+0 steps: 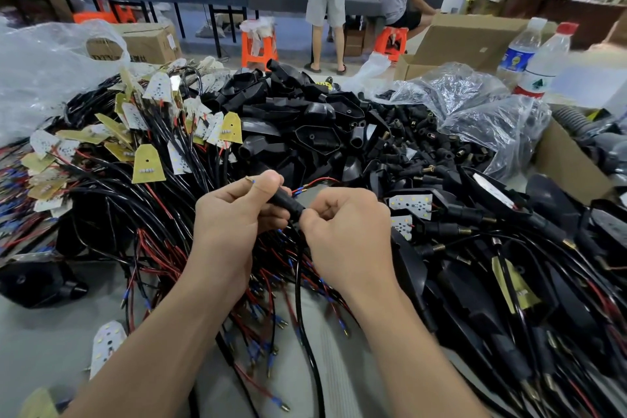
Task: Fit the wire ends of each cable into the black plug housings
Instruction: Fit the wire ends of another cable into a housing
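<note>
At ten o'clock on the counter lies a heap of cables carrying small boards. At centre the left hand grips a black plug housing, its fingers curled round it. Red and blue wire ends stick out of the housing's one o'clock end. The right hand pinches the black cable at its five o'clock end. Two bottles stand at two o'clock
</note>
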`<state>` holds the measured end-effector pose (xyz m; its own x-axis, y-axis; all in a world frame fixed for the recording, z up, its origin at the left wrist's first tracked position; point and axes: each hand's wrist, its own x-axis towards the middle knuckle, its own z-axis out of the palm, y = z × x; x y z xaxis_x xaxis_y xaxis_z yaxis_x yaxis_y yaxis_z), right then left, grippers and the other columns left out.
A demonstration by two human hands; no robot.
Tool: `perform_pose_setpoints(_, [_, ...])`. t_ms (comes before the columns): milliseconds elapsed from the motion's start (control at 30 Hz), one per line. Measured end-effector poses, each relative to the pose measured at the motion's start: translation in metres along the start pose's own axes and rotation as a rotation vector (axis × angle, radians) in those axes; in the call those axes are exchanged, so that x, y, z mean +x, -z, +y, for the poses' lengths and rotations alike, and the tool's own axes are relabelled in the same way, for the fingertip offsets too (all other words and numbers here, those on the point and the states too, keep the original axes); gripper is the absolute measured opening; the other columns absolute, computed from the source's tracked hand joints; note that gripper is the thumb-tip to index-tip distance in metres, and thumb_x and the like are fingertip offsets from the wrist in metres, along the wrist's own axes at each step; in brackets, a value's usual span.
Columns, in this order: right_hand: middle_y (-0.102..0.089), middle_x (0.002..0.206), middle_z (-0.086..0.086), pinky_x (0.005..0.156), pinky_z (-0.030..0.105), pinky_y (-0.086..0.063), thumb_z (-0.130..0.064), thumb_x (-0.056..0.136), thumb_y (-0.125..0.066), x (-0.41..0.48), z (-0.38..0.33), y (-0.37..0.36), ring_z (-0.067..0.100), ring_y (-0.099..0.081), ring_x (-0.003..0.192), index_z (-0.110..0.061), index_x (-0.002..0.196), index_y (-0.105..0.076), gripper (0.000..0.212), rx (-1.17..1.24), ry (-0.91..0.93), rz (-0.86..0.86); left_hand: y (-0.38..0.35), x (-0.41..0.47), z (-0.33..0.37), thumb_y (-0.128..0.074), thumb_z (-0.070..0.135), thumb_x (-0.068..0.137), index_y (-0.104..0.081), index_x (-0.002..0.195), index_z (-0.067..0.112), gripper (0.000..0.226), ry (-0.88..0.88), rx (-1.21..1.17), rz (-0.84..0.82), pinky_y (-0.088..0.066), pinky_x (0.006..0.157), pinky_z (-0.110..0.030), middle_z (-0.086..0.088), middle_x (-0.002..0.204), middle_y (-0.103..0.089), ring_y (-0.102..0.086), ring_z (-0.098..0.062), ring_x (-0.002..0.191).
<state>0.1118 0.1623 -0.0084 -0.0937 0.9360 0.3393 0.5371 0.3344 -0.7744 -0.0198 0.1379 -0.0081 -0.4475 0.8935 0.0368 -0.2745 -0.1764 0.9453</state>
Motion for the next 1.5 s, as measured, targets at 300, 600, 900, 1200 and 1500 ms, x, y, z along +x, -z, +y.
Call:
perform_pose_setpoints(300, [-0.054, 0.05, -0.006, 0.053, 0.033, -0.046, -0.021, 0.084, -0.068, -0.002, -0.003, 0.002, 0.015, -0.051, 0.051, -0.017, 0.062, -0.063, 0.022, 0.004, 0.122, -0.108, 0.001, 0.005, -0.005, -0.077, 0.041, 0.069, -0.078, 0.074, 0.013, 0.029, 0.12, -0.107, 0.166, -0.051, 0.046, -0.016, -0.005, 0.07, -0.073, -0.06, -0.007, 0.047])
perform_pose_setpoints(600, [-0.067, 0.056, 0.002, 0.046, 0.021, -0.039, -0.013, 0.09, -0.071, 0.004, 0.0, 0.005, 0.01, -0.049, 0.046, -0.015, 0.066, -0.073, 0.024, 0.515, -0.215, -0.263, 0.003, 0.004, -0.002, -0.06, 0.029, 0.101, -0.081, 0.079, 0.016, 0.033, 0.065, -0.114, 0.028, -0.051, 0.051, -0.017, -0.008, 0.083, -0.077, -0.059, -0.008, 0.054])
perform_pose_setpoints(900, [-0.061, 0.059, 0.014, 0.055, 0.039, -0.047, -0.015, 0.086, -0.068, 0.002, 0.001, 0.005, 0.031, -0.052, 0.055, -0.005, 0.069, -0.069, 0.02, 0.289, -0.079, -0.158, 0.003, 0.004, 0.001, -0.07, 0.036, 0.086, -0.082, 0.075, 0.017, 0.025, -0.006, -0.121, 0.102, -0.053, 0.052, -0.017, -0.007, 0.08, -0.077, -0.063, -0.008, 0.053])
perform_pose_setpoints(1200, [-0.051, 0.052, 0.0, 0.06, 0.036, -0.044, -0.02, 0.085, -0.062, -0.004, -0.002, -0.006, 0.025, -0.054, 0.063, -0.017, 0.058, -0.056, 0.028, -0.075, 0.019, -0.083, -0.001, 0.002, -0.002, -0.068, 0.021, 0.099, -0.081, 0.067, 0.022, 0.034, -0.111, 0.066, 0.122, -0.05, 0.047, -0.02, -0.007, 0.074, -0.076, -0.061, -0.011, 0.048])
perform_pose_setpoints(1500, [-0.066, 0.056, 0.002, 0.054, 0.032, -0.047, -0.019, 0.085, -0.069, -0.002, -0.003, -0.004, 0.012, -0.053, 0.048, -0.02, 0.072, -0.071, 0.013, 0.337, -0.141, -0.105, 0.0, -0.001, 0.001, -0.065, 0.023, 0.1, -0.076, 0.082, 0.009, 0.025, -0.038, -0.061, 0.172, -0.053, 0.05, -0.019, -0.008, 0.071, -0.075, -0.063, -0.011, 0.049])
